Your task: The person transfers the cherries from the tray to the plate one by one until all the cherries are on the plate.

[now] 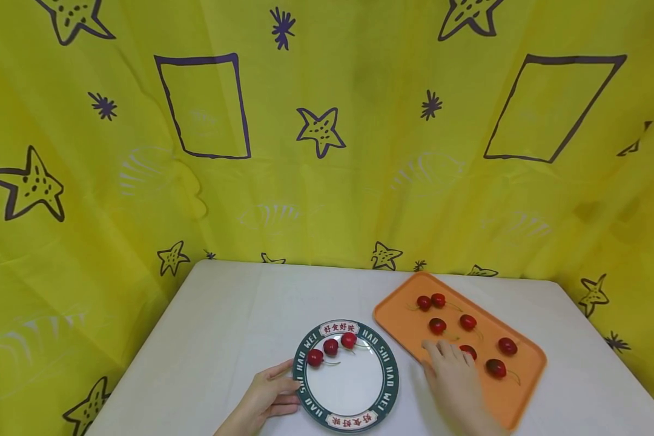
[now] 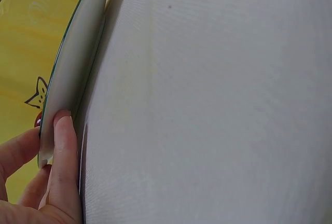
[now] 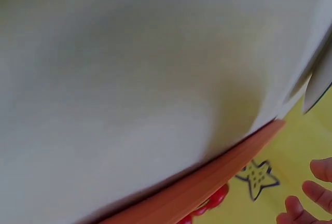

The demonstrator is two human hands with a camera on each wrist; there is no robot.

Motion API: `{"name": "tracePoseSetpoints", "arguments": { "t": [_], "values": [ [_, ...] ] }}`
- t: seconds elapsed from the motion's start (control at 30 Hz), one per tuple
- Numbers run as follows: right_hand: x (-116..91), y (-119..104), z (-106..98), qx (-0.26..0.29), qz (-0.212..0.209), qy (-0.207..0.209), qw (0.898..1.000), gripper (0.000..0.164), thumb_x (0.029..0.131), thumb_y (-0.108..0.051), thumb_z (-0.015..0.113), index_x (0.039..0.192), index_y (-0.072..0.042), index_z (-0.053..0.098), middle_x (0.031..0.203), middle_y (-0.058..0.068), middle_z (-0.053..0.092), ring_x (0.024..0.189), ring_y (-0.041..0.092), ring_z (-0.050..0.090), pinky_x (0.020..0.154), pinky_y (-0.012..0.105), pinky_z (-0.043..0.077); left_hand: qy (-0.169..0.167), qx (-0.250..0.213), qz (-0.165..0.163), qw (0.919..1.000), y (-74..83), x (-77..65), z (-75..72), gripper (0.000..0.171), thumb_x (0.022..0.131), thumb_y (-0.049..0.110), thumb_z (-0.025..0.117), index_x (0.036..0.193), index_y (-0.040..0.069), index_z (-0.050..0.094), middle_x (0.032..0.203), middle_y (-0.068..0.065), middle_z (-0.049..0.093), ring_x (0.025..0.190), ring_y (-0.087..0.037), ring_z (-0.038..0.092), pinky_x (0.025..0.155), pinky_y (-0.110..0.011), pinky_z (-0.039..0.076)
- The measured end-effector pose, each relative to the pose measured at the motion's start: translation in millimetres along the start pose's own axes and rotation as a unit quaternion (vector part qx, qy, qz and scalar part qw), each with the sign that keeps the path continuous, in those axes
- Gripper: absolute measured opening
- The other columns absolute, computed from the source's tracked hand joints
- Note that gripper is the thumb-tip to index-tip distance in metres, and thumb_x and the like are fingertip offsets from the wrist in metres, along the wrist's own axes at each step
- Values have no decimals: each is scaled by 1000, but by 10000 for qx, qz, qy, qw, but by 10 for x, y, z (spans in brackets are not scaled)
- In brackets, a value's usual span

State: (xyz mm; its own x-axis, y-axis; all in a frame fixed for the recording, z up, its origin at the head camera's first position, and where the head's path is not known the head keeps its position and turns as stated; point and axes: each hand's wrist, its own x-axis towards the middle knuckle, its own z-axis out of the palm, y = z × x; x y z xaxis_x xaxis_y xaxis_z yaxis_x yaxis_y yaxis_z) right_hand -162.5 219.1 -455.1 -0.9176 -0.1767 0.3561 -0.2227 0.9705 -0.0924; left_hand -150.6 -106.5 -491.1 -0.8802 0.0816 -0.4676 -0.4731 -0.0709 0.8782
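My left hand (image 1: 269,390) holds the left rim of a round white plate (image 1: 344,384) with a green lettered border. In the left wrist view, fingers (image 2: 65,146) lie beneath the plate's raised edge and the thumb is at its rim. Three red cherries (image 1: 330,347) with stems sit toward the plate's upper left. To the right, my right hand (image 1: 452,381) hovers over the near-left side of an orange tray (image 1: 406,318), fingers loosely bent and apart. Nearest to its fingertips is a dark red cherry (image 1: 469,351), partly hidden behind the hand. Nothing shows between these fingers (image 3: 319,195).
Several more cherries (image 1: 468,321) are spread over the tray, which lies at a slant right of the plate. Both rest on a white table (image 1: 223,327). A yellow curtain (image 1: 360,194) with starfish drawings surrounds the table's back and sides.
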Motion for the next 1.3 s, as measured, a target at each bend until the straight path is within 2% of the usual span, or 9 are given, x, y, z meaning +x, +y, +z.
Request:
{"name": "tracePoseSetpoints", "arguments": {
  "t": [0.17,0.3,0.6,0.73,0.93,1.17,1.3],
  "values": [
    [-27,222,-78,-72,-19,477,9988,36,72,-14,74,104,-5,60,88,11,56,82,31,54,69,48,45,-25,-29,12,10000,-11,5,-12,66,79,4,63,138,-4,33,77,-9,69,68,-21,68,63,-35,57],
    [-41,400,-87,-74,132,622,9979,38,69,-11,74,103,-3,60,84,12,54,78,32,53,64,49,44,-19,-17,10,10000,-11,11,-18,66,79,4,63,138,-3,33,77,-8,69,68,-21,68,64,-34,57],
    [-88,706,-182,-54,655,354,9972,36,74,-8,69,107,-1,54,87,17,53,72,33,50,58,46,39,-14,-30,-16,10000,-3,12,-16,66,80,5,63,138,-3,33,76,-7,69,67,-20,67,63,-34,57],
    [-100,836,-228,-72,1078,-179,9940,38,79,-9,65,112,0,50,90,21,51,78,37,50,60,49,38,12,-4,-53,10000,3,10,-11,66,80,5,63,138,-3,33,77,-7,69,68,-20,67,64,-34,57],
    [-83,1006,-263,-74,1722,-1254,9770,45,84,-14,61,121,3,42,104,30,45,95,46,42,72,59,36,3,4,-52,10000,9,7,-13,66,80,5,63,138,-3,33,76,-7,69,68,-20,67,64,-34,57],
    [-122,1177,-236,12,2070,-1935,9590,56,87,-19,60,129,5,32,104,32,39,92,45,38,76,58,35,25,10,-43,10000,17,5,-8,66,80,5,63,138,-3,33,76,-7,69,68,-20,67,64,-34,57],
    [-162,1253,-203,7,2106,-2208,9523,57,87,-21,59,129,5,31,103,33,39,92,46,38,77,59,34,53,32,-56,10000,21,6,0,65,80,5,63,138,-2,34,76,-7,69,67,-20,67,63,-34,57]
  ]
}}
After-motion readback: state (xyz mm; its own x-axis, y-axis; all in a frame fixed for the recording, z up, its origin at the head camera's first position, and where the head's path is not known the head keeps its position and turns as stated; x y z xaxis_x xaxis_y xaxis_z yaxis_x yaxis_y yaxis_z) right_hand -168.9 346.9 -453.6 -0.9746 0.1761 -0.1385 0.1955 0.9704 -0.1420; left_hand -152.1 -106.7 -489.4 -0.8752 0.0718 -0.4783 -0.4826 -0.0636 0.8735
